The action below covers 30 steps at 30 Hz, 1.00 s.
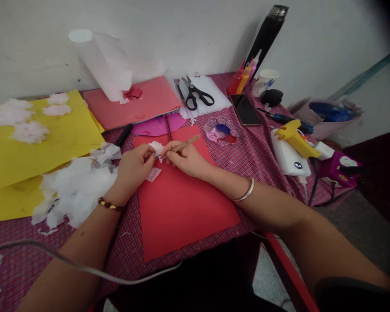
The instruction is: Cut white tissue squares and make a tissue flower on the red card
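Observation:
Over the upper part of a red paper sheet (pixel 182 208), my two hands meet. My left hand (pixel 134 167) pinches a small tuft of white paper (pixel 156 148) between thumb and fingertips. Held like a pen in my right hand (pixel 186 159) is a slim tan wooden stick (pixel 192 140), its lower end hidden by the fingers near the tuft. A small loose square of pale tissue paper (pixel 154 174) lies on the red sheet just below my left fingertips. To the left of my left hand is a heap of white paper pieces (pixel 81 186).
Finished-looking pale paper flowers (pixel 29 131) rest on yellow sheets (pixel 6 173) at left. Behind are scissors (pixel 196 93), a paint palette (pixel 221 131), a phone (pixel 245 109) and paint bottles (pixel 243 78). A yellow glue gun (pixel 297 138) sits right; a white cable (pixel 84 268) crosses the front.

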Motion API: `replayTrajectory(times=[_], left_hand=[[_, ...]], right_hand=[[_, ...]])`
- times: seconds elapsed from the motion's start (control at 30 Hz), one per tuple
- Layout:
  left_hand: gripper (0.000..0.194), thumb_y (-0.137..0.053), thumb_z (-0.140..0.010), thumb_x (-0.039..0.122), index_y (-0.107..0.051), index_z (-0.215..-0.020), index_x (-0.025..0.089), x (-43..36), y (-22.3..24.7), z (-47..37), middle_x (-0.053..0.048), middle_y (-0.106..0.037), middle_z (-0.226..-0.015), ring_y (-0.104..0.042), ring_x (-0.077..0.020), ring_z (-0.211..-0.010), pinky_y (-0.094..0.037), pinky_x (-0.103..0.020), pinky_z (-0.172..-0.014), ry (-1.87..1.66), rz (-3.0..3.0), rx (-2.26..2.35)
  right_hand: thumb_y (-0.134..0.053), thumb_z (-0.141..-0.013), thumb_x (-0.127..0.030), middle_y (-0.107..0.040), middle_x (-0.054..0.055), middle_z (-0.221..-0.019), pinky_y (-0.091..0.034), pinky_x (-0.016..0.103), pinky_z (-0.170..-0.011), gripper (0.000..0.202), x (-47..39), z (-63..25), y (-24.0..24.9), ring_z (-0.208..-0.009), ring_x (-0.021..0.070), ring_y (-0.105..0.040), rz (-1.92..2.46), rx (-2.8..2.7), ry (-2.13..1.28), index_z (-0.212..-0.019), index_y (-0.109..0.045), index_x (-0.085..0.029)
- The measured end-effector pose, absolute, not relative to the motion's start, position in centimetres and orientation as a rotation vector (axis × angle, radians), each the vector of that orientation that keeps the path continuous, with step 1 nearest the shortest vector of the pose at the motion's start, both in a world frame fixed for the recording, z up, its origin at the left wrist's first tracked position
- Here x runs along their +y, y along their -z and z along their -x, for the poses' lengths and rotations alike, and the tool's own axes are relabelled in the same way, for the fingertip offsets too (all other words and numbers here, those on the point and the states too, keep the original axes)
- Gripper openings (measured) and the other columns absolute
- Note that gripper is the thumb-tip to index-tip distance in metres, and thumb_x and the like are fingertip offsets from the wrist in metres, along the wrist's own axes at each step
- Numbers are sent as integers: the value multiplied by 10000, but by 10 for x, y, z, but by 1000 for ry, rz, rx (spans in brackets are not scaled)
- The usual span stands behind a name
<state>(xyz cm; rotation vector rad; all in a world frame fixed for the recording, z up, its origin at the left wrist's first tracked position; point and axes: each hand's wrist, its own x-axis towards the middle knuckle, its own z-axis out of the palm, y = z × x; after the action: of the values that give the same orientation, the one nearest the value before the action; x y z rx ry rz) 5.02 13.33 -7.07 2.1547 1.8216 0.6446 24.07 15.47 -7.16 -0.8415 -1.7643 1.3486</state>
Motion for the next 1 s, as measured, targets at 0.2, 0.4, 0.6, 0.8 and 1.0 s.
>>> replayTrajectory(times=[0.2,0.4,0.6,0.8,1.0], left_hand=[[156,-515,-849,245,-664,-885,220,133,71,-50,1,-639,-664,-545,-162,-582,-341,-282,-565,-651,-2167,1829],[164,-508,-847,237,-664,-894,216,133,70,-50,-9,-649,-685,-562,-172,-602,-347,-293,-581,-624,-2172,1841],[192,-436,-921,276,-622,-925,229,132,69,-51,-38,-671,-782,-614,-210,-714,-391,-324,-648,-665,-2152,1861],[221,-401,-933,226,-574,-1069,202,132,69,-53,-64,-661,-843,-613,-228,-740,-419,-356,-698,-671,-2086,1942],[192,-409,-911,199,-559,-1030,190,133,70,-52,-57,-636,-813,-618,-228,-749,-456,-361,-715,-688,-2049,1914]], right_hand=[[-438,-902,-148,-640,18,-849,-482,271,-746,180,153,-240,74,-775,134,-585,860,-1880,-1254,-867,-612,-182],[-431,-909,-133,-682,45,-946,-488,294,-814,219,155,-238,74,-834,144,-614,859,-1964,-1171,-893,-647,-168],[-445,-937,-114,-702,62,-1089,-453,327,-997,253,154,-238,74,-1054,161,-621,859,-2066,-1040,-968,-685,-187],[-462,-958,-119,-698,64,-1115,-463,331,-993,265,156,-234,81,-1063,171,-624,881,-2132,-932,-1040,-706,-183],[-481,-940,-116,-708,48,-1026,-489,321,-948,236,158,-232,83,-979,159,-643,860,-2002,-1038,-1001,-702,-173]])
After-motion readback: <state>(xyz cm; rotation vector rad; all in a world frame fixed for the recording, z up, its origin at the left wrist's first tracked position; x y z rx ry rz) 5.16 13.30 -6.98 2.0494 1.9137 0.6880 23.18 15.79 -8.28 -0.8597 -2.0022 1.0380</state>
